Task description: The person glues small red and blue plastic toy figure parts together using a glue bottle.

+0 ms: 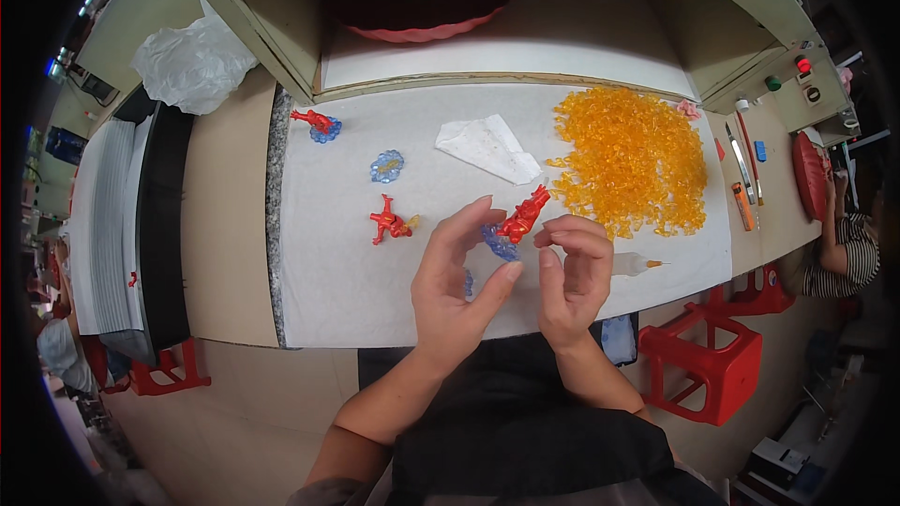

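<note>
My left hand (455, 276) is closed on a translucent blue base (500, 243), pinched between thumb and fingers. A small glossy red figurine (523, 215) stands tilted on that base. My right hand (577, 279) is just to its right, fingers curled and thumb apart from them, with nothing visible in it. To the left lie a red figurine with a yellow piece (390, 219), a blue base (386, 167) and a red figurine on a blue base (320, 125). Another blue piece (468, 283) is partly hidden behind my left hand.
A large pile of amber plastic pieces (633, 164) covers the right of the white sheet. A clear bottle with an orange tip (635, 264) lies below it. Folded white paper (487, 148) lies at centre. Pens and tools (741, 164) lie right; a red stool (703, 361) stands beside the table.
</note>
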A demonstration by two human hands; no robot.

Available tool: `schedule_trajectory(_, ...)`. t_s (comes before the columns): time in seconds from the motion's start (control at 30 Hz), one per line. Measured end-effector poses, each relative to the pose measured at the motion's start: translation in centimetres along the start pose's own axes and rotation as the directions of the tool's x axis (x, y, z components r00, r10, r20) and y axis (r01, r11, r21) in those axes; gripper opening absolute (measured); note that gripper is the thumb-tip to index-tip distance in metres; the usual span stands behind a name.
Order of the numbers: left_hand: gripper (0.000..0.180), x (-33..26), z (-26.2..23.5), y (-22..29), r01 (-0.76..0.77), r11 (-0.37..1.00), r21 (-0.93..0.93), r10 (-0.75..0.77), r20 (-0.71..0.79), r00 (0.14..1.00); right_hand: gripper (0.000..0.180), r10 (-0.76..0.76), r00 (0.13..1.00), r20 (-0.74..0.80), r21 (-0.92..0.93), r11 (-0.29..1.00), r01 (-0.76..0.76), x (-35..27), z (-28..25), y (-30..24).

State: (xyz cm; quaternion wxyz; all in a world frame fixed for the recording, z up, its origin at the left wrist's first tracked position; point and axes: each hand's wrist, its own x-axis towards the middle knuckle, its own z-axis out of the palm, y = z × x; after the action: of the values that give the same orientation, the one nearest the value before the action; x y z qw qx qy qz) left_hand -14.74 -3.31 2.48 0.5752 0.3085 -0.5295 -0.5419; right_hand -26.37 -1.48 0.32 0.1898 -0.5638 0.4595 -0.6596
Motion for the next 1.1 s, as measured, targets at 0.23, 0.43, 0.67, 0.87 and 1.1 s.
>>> schedule_trajectory(0.23,0.053,-0.4,-0.1,-0.2,-0.175,0.935,0.309,0.164,0.063,0.985,0.033,0.1,0.995,0.001,0.231,0.968,-0.097,0.6,0.0,-1.8)
schedule_trajectory(0.43,0.045,-0.4,0.6,0.0,-0.333,0.818,0.47,0.368,0.019,0.93,0.034,-0.103,0.994,0.023,0.011,0.995,0.103,-0.9,-0.2,-1.6)
schedule_trajectory(0.67,0.046,-0.6,0.9,0.3,-0.362,0.728,0.582,0.412,0.051,0.91,0.029,-0.087,0.995,0.058,-0.142,0.985,0.095,0.5,-0.5,-3.3)
schedule_trajectory(0.87,0.046,-0.9,0.2,0.0,-0.392,0.723,0.568,0.411,0.102,0.906,0.022,-0.042,0.989,0.139,-0.164,0.984,0.065,1.0,-1.0,-3.8)
schedule_trajectory(1.1,0.044,-0.1,-1.9,1.5,-0.165,0.95,0.264,0.14,0.108,0.984,0.015,0.143,0.967,0.211,-0.023,0.99,-0.142,1.5,-2.9,-4.2)
